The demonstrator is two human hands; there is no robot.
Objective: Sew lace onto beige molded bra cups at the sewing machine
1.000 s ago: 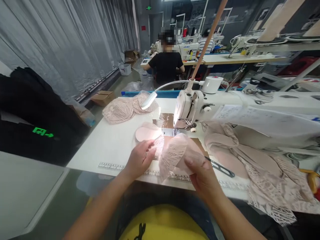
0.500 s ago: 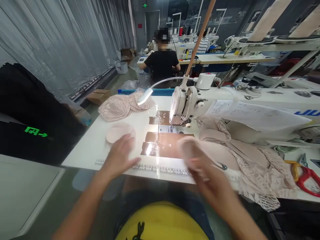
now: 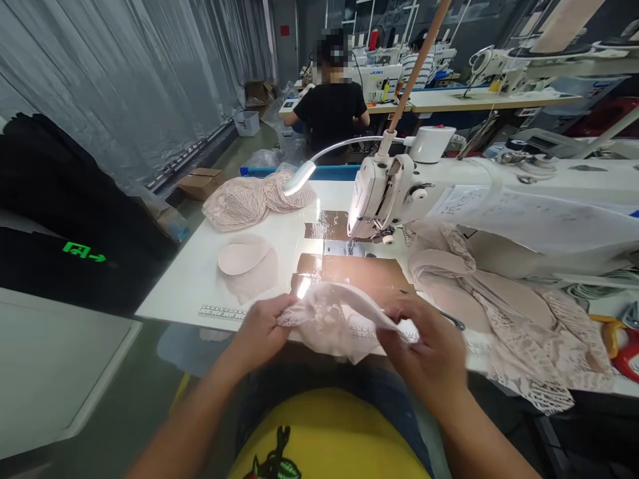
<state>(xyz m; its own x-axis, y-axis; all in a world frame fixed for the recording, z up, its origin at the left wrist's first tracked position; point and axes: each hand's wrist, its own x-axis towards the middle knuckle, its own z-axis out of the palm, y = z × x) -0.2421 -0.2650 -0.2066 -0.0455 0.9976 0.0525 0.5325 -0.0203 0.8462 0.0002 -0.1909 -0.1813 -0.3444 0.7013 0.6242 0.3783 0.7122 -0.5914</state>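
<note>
A pale pink lace bra cup piece is stretched between my two hands at the table's front edge, its curved rim facing up. My left hand pinches its lacy left end. Fingers of my right hand are closed round the other end of the rim. Beyond my left hand, a second pale cup piece with sheer fabric lies flat on the white table. The sewing machine head stands past the held piece, its lamp lighting the needle area. Brown tape strips cover the table before the needle.
A beige lace bundle lies at the back left. More beige lace and cup pieces are heaped at the right, beside red-handled scissors. A printed ruler runs along the front edge. A person in black sits ahead.
My left hand has left the cup piece on the table and moved right, taking hold of the lace end of the piece in my right hand. The piece is now spread between both hands.
</note>
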